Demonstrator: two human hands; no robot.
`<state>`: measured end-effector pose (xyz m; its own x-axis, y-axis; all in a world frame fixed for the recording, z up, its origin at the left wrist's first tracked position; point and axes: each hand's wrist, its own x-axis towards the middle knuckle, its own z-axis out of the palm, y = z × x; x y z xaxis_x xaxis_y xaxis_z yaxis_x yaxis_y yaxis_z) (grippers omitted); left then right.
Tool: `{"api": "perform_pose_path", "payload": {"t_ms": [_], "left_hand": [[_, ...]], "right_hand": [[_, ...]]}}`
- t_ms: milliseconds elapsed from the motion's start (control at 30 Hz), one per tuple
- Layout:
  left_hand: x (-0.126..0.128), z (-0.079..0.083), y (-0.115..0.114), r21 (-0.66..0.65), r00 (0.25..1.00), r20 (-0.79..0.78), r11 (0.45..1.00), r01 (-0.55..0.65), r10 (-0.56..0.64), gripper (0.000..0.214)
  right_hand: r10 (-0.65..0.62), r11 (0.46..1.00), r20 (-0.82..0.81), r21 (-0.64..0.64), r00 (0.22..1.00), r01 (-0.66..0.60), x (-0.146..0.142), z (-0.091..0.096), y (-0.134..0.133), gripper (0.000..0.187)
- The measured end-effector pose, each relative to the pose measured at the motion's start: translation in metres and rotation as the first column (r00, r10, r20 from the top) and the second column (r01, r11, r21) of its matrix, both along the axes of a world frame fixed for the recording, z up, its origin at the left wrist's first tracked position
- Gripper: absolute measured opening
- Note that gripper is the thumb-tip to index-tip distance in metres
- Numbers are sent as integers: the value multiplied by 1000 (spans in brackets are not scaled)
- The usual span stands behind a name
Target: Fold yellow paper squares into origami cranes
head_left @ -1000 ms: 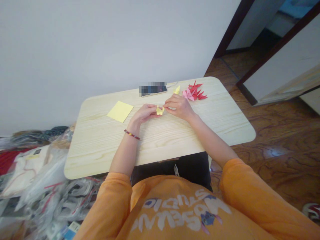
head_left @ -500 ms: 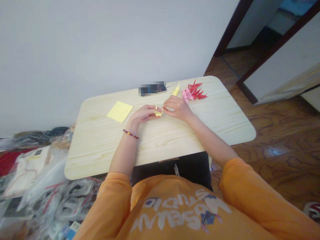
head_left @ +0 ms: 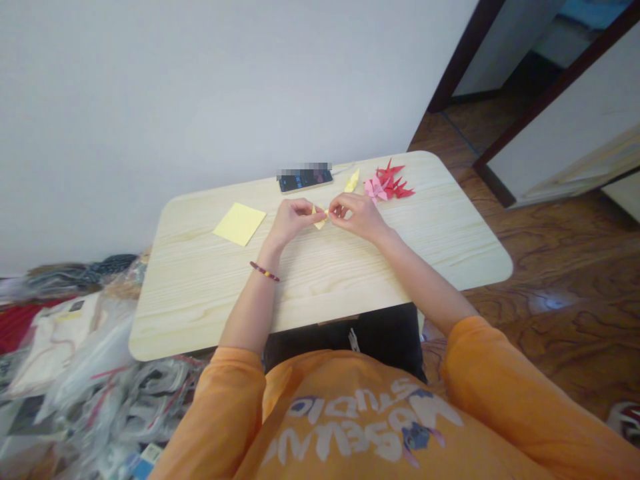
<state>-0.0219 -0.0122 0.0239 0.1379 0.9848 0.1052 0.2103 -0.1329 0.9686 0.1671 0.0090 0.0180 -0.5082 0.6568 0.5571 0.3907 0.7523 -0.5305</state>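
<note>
A small folded yellow paper piece (head_left: 319, 218) is pinched between my two hands above the middle of the table. My left hand (head_left: 296, 219) grips its left side with thumb and fingers. At its right end, the thumb and fingertips of my right hand (head_left: 356, 215) are closed on the paper; they partly hide it, so its exact folds are hard to make out. Just beyond my right hand lies another folded yellow paper piece (head_left: 353, 181). Beside that sit a pink folded paper piece (head_left: 375, 189) and red folded paper pieces (head_left: 393, 180) with pointed tips.
Flat yellow paper squares (head_left: 240, 223) lie left of my hands on the light wooden table (head_left: 200, 293). A phone (head_left: 306, 179) rests at the back edge by the wall. Plastic-wrapped goods (head_left: 100, 373) are piled left of the table; wooden floor (head_left: 550, 267) is at right.
My left hand has turned and moved slightly up, its thumb now over the yellow paper. The paper has turned, and my right fingers have closed in on its right end.
</note>
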Motion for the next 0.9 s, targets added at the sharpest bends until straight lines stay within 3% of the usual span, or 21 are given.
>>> {"api": "perform_pose_path", "payload": {"t_ms": [300, 467, 667, 900], "left_hand": [[3, -1, 1, 190, 994, -68, 980, -65, 80, 20], [5, 3, 0, 167, 992, -67, 982, -94, 107, 18], [9, 4, -3, 159, 993, -33, 982, -104, 110, 20], [13, 6, -7, 173, 991, -1, 976, -129, 131, 22]], "right_hand": [[11, 978, -138, -203, 990, -39, -2, 0, 2, 4], [-20, 944, -210, -325, 977, -51, -3, 1, 4, 8], [-34, 866, -325, -482, 945, -135, -5, 1, 7, 18], [-84, 810, -414, -558, 906, -179, -7, 8, 5, 27]]}}
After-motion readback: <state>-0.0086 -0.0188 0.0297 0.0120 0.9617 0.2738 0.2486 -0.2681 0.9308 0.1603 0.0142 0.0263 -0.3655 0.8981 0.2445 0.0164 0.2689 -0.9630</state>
